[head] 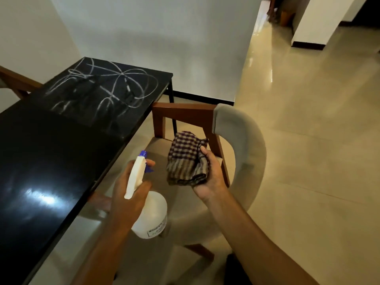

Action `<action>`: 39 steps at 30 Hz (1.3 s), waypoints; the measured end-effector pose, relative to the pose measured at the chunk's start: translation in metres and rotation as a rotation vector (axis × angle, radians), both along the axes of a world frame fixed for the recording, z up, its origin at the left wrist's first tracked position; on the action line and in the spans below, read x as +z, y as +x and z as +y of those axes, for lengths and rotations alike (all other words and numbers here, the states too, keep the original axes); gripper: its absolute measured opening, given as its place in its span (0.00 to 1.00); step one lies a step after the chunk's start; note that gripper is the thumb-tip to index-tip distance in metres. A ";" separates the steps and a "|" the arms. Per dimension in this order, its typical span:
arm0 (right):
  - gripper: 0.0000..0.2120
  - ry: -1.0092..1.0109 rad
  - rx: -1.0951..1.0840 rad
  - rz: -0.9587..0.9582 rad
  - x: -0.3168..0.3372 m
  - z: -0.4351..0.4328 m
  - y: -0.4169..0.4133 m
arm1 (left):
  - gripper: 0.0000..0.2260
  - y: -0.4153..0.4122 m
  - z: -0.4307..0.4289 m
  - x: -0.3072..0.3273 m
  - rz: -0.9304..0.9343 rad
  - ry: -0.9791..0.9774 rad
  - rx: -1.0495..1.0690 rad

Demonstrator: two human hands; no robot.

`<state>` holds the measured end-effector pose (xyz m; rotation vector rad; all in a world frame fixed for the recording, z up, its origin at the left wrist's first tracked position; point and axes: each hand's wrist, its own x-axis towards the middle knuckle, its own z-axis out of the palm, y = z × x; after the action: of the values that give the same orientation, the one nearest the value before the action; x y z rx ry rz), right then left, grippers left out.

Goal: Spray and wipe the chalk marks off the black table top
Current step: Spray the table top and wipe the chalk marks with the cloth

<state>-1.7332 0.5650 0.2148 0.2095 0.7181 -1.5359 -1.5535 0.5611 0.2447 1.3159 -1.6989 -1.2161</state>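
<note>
the chalk marks (pixel 107 87) are white loops and streaks scrawled over the far end of the black table (pixel 51 151); the near end of the table is bare and glossy, with a bright glare on it. both hands are off the table, past its right edge and toward its near end, well apart from the marks and touching neither them nor the table top. the left hand (pixel 127 194) is the closer one to the table edge; its fingers are wrapped round the neck of a white spray bottle (pixel 152 214), one finger lying at the blue trigger, and the blue nozzle points toward the table's far end. the right hand (pixel 209 173) is further out from the table, just beside the left with a gap between them, and it grips a folded checked cloth (pixel 187 159), thumb on top and fingers underneath. below both hands, drawn up beside the table's right edge, is a chair (pixel 242 153) with a brown wooden frame and a pale curved padded back. beyond the table's far end rises a white wall (pixel 154 38), and to the table's right spreads a shiny cream tiled floor (pixel 308 140).
</note>
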 end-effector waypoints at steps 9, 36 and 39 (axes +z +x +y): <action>0.27 -0.015 0.182 0.012 -0.013 -0.065 -0.182 | 0.21 -0.189 -0.073 -0.024 0.017 0.032 0.339; 0.07 -0.206 0.831 0.698 0.031 -0.405 -0.432 | 0.13 -0.409 -0.324 0.013 -0.059 -0.094 0.703; 0.06 -0.402 0.985 0.952 0.025 -0.455 -0.406 | 0.13 -0.398 -0.341 0.009 -0.080 -0.060 0.835</action>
<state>-2.1389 0.1105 0.2394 -1.0999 0.9941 -0.7059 -1.9517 0.2204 0.2533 1.7838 -1.0143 -0.6158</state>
